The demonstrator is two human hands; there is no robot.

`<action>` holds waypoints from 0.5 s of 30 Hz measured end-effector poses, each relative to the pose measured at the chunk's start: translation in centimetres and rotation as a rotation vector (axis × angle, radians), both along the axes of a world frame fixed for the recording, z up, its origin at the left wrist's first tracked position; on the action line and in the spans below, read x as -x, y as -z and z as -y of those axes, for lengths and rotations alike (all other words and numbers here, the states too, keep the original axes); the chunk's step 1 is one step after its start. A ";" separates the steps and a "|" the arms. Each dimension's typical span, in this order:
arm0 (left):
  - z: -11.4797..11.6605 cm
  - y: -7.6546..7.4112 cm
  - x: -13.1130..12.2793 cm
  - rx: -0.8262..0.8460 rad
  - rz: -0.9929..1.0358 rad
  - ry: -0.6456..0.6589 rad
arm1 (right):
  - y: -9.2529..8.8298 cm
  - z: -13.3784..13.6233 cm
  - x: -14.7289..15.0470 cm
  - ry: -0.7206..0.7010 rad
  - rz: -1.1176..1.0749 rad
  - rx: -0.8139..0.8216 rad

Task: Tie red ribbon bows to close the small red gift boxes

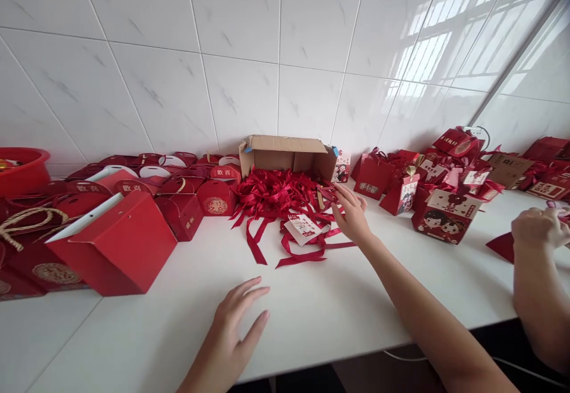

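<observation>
My left hand lies flat on the white table near its front edge, fingers stretched out, holding nothing. My right hand reaches forward to the pile of red ribbons spilling out of an open cardboard box on its side. Its fingers are bent at the right edge of the pile and touch ribbon strands; whether they grip one is unclear. A small printed card lies among the ribbons just left of that hand.
Several red gift boxes crowd the left of the table; a red basin stands at far left. More red boxes and bags sit on the right. Another person's hand works at the right edge. A tiled wall runs behind.
</observation>
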State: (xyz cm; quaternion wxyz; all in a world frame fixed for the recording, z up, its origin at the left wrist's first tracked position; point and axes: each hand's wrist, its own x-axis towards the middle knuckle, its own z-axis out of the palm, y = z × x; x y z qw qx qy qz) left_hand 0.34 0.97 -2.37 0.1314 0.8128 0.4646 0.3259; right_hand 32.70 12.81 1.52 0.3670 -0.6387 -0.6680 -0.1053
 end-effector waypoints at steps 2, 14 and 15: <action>0.3 -1.5 -0.8 0.074 0.116 0.005 | -0.4 4.4 2.5 -0.183 0.076 -0.074; 3.4 -4.4 -3.5 0.058 0.492 0.057 | 0.8 17.6 11.4 -0.590 0.075 0.039; 3.6 -4.3 -3.2 0.042 0.491 0.067 | 1.0 17.8 11.4 -0.596 0.086 0.034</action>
